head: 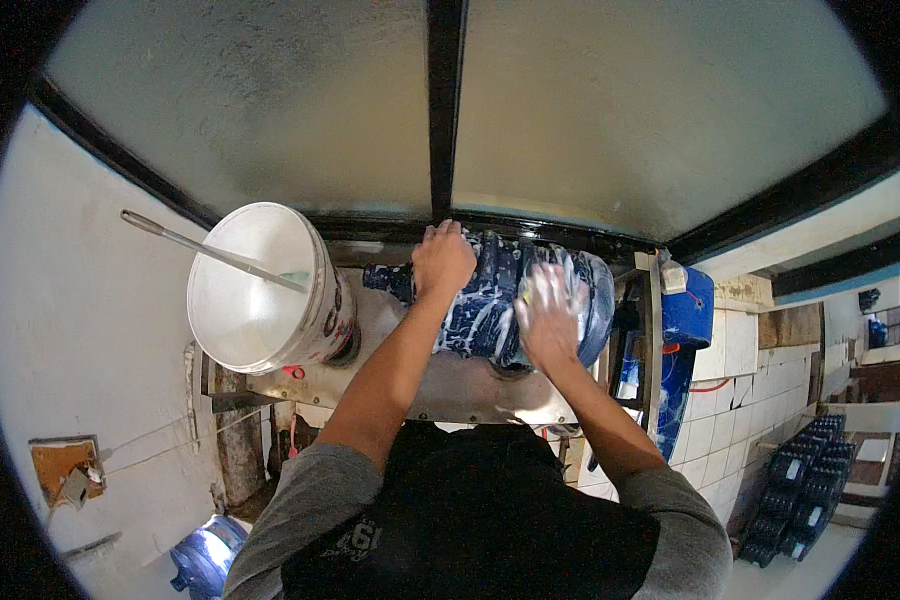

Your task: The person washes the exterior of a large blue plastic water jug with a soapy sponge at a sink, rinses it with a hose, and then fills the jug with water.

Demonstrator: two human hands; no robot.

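Observation:
A large blue plastic water jug (480,315) lies on its side on a metal work surface, its neck to the left, streaked with white suds. My left hand (444,259) rests on the jug near its shoulder, the fingers over its far side. Foam covers my right hand (551,311), which lies on the jug towards its base; a bit of something yellow shows at the hand's left edge, mostly hidden under it. Left of the jug stands a white plastic bucket (270,352), with a long metal-handled tool (214,256) leaning inside, its head down in the bucket.
Behind the jug rises a dark-framed frosted glass panel (555,112). A blue plastic container (688,307) stands at the right, past the metal frame. Another blue jug (208,555) is low at the left. Several dark, stacked objects (799,487) stand at the far right.

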